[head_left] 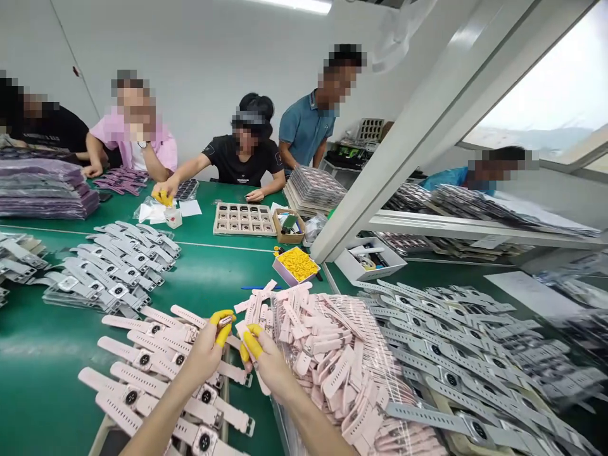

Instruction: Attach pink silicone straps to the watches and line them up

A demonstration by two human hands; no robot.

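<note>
My left hand (209, 349), with yellow finger cots, pinches a small watch body (225, 322) by its edges. Close beside it, my right hand (270, 362) is closed on a pale pink watch strap (263, 384), whose lower end hangs below the fingers. A small gap shows between the two hands. Under my left forearm lie pink-strapped watches (144, 359) in overlapping rows on a tray. Right of my right hand, loose pink straps (339, 373) are heaped on plastic-wrapped rows of straps. The far side of the watch body is hidden by my fingers.
Grey-strapped watches (121, 266) are stacked at the left, and more grey watches (451, 373) at the right. A box of yellow finger cots (298, 265) stands ahead, near a slanted metal post (403, 126). Several co-workers sit or stand beyond the green table (209, 269).
</note>
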